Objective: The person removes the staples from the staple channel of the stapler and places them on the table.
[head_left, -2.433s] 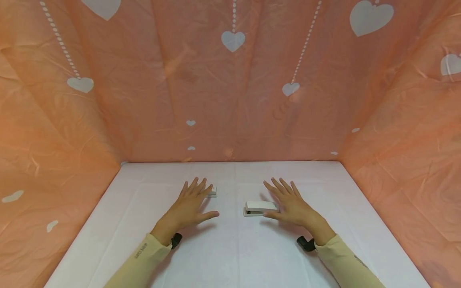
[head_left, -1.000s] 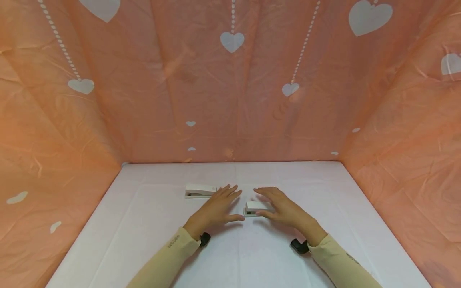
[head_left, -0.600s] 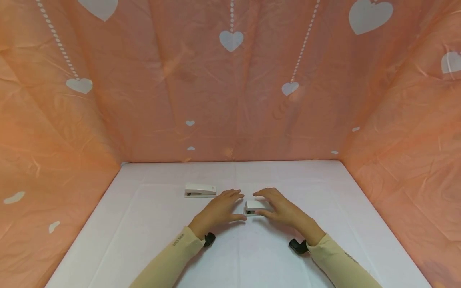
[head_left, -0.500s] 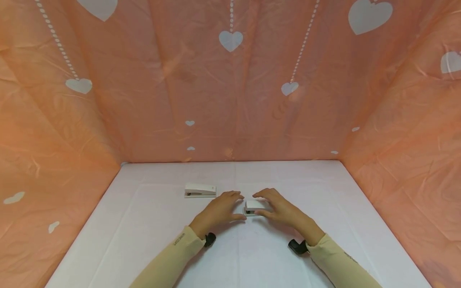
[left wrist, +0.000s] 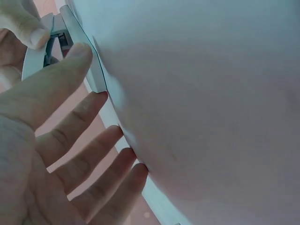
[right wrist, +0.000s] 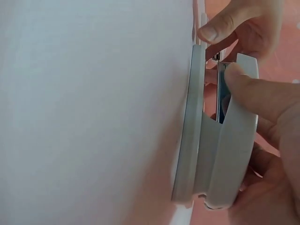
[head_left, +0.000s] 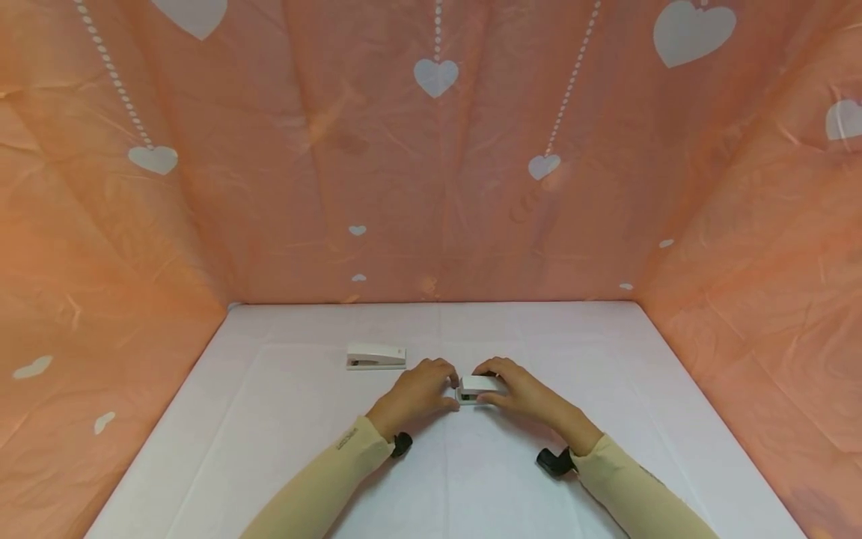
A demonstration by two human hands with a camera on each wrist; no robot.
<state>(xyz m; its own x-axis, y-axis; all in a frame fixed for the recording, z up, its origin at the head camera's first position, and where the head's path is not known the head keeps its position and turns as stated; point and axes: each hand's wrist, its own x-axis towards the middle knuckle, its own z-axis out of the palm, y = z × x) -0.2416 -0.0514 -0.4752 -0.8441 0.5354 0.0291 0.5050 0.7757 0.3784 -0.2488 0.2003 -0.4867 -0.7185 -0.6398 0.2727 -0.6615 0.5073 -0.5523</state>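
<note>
A white stapler (head_left: 480,385) stands on the table near the middle, its front end pointing left. My right hand (head_left: 528,393) holds its upper arm from the right, the thumb on the near side and the fingers curled round the far side. In the right wrist view a gap shows between the stapler's arm (right wrist: 234,140) and its base (right wrist: 190,126). My left hand (head_left: 420,397) is at the front end, fingers loosely bent. In the left wrist view its fingertips (left wrist: 101,97) reach the table beside the base, and its thumb overlaps the base's edge.
A second white stapler (head_left: 376,357) lies farther back and to the left, behind my left hand. White cloth covers the table (head_left: 269,419). Orange sheets (head_left: 323,187) with white hearts hang along the back and both sides.
My left hand has moved right, from over the second stapler to the front of the nearer one. Both hands' fingers have bent inward, and my right hand has closed round the nearer stapler's arm.
</note>
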